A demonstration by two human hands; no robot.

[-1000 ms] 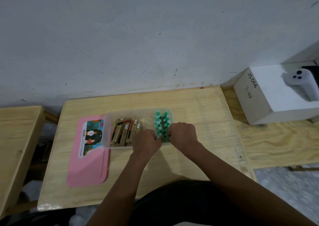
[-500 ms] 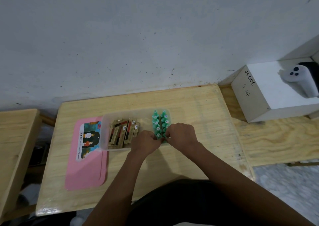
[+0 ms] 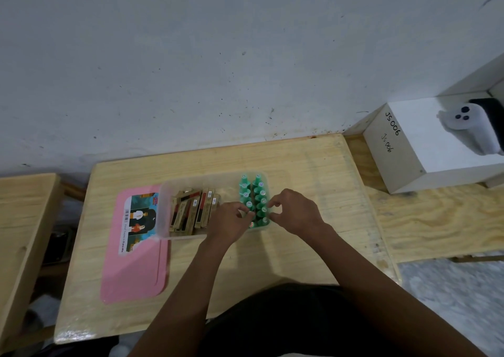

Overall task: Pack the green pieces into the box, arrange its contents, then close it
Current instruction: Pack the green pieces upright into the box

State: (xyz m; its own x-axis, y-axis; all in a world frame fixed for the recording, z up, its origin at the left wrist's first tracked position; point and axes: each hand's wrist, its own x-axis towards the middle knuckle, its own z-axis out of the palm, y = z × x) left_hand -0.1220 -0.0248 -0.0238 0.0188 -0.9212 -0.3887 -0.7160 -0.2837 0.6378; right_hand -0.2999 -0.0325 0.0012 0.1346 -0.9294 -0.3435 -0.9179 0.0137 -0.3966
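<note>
A clear plastic box (image 3: pixel 164 209) stands on the wooden table (image 3: pixel 300 171). Its right end holds two rows of green pieces (image 3: pixel 255 193) standing upright. Its left part holds several tan and brown packets (image 3: pixel 194 212) on edge. My left hand (image 3: pixel 227 221) is at the near left of the green rows, fingertips pinching a green piece at the front. My right hand (image 3: pixel 296 213) is at the near right of the rows, thumb and forefinger curled apart beside the front pieces, nothing clearly gripped. The pink lid (image 3: pixel 133 247) lies flat to the left, partly under the box.
A white carton (image 3: pixel 425 149) marked JS006 sits at the right on a plywood bench (image 3: pixel 436 220), with a white device (image 3: pixel 469 124) on top. Another wooden table (image 3: pixel 24 220) stands at the left. A pale wall runs behind.
My right hand's fingers have spread apart from the left hand at the front of the green rows. The view has shifted slightly; the box and lid stay put.
</note>
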